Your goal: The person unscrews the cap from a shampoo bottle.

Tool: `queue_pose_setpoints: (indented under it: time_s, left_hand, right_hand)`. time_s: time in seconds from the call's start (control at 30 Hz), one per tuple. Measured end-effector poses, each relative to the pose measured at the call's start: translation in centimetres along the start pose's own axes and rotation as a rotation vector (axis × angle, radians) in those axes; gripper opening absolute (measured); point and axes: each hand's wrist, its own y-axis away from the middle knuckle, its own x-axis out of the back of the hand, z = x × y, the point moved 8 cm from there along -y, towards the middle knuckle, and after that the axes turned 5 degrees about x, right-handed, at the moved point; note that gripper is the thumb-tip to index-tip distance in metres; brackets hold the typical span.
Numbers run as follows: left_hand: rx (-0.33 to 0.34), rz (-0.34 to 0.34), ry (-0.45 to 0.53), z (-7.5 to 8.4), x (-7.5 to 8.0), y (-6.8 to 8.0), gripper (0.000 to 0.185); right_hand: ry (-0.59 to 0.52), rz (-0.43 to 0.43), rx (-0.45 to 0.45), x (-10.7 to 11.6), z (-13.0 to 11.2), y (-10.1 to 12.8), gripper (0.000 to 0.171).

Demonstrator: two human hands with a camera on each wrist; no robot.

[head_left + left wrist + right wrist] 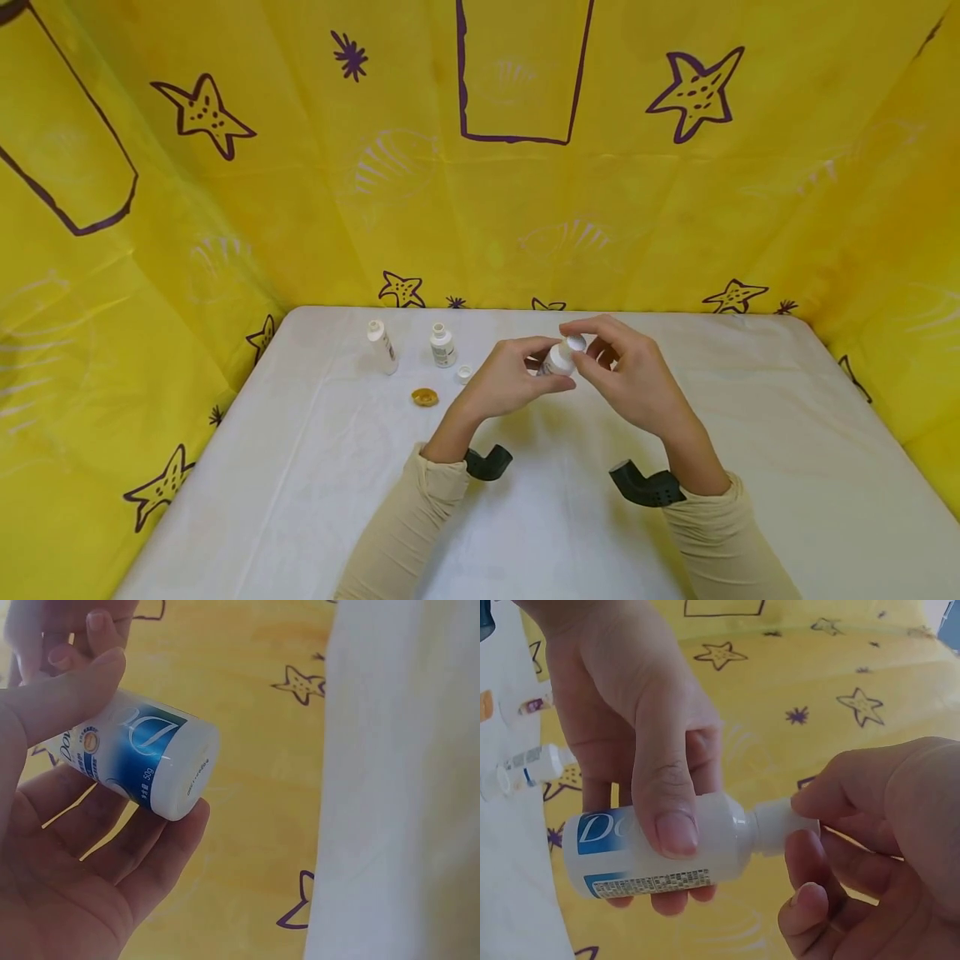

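I hold a small white bottle (557,360) with a blue label above the middle of the white table (300,483). My left hand (517,379) grips the bottle's body, thumb across the front. In the left wrist view the bottle (142,761) lies across my left hand (82,877), flat base toward the camera. My right hand (626,375) pinches the white cap (575,342) at the neck. The right wrist view shows the bottle (652,851) lying sideways in my left hand (637,712), with my right hand (877,840) closed round the cap (774,825).
On the table's far left stand a slim white bottle (382,347) and a squat white bottle (442,345), both uncapped. A small white cap (464,374) and a gold cap (424,397) lie near them. Yellow star-printed sheets (525,192) wall in the table.
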Motion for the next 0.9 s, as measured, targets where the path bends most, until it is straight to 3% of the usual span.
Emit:
queue_pose_setpoints:
  time_s: [0.23,0.53,0.9]
  left_hand:
    - [-0.003,0.006,0.023,0.0,0.2,0.0,0.043]
    - [-0.018,-0.019,0.023,0.2,-0.4,0.1,0.036]
    - [0.008,-0.035,0.027,0.2,-0.2,0.1,0.043]
  right_hand:
    - [-0.002,0.009,0.021,0.1,-0.3,-0.1,0.036]
    - [0.066,0.034,-0.103,0.3,0.7,0.2,0.029]
    - [0.083,0.035,-0.016,0.5,-0.1,-0.2,0.023]
